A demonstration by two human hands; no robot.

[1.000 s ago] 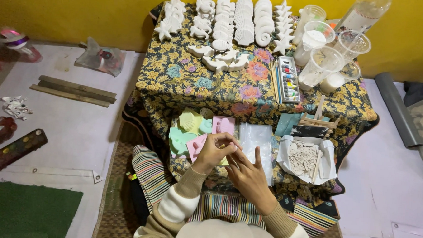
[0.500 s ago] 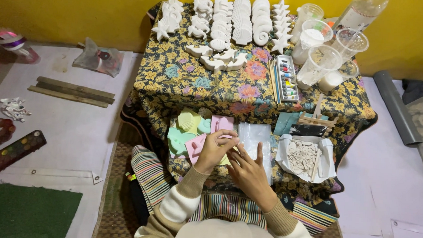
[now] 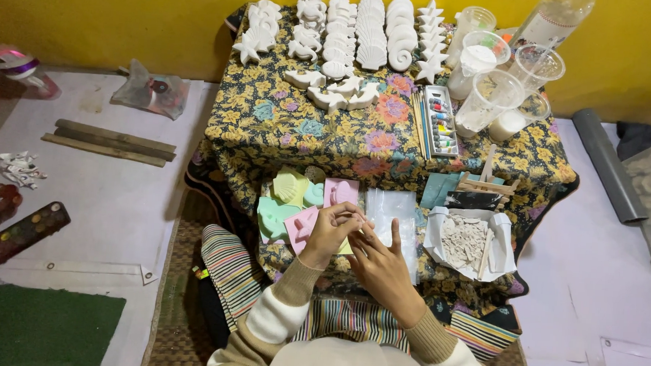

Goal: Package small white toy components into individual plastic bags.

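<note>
Both hands meet over the near edge of a low table covered by a floral cloth (image 3: 298, 141). My left hand (image 3: 331, 231) pinches a small pale object, partly hidden by the fingers, above a pink mould (image 3: 302, 226). My right hand (image 3: 380, 262) touches the same object from the right, fingers partly spread. Green, yellow and pink moulds (image 3: 288, 196) lie just left of the hands. Clear plastic bags (image 3: 392, 208) lie beside the right hand.
White plaster sea-shape casts (image 3: 346, 37) fill the table's far side. A paint set with brushes (image 3: 438, 118), plastic cups (image 3: 490, 95), a bottle (image 3: 552, 21) and a paper tray of broken plaster (image 3: 469, 244) sit right. Wooden sticks (image 3: 108, 143) and a paint palette (image 3: 19, 234) lie on the floor left.
The hands stay together at the table's near edge; the fingers shift slightly around the small object. Nothing else has moved.
</note>
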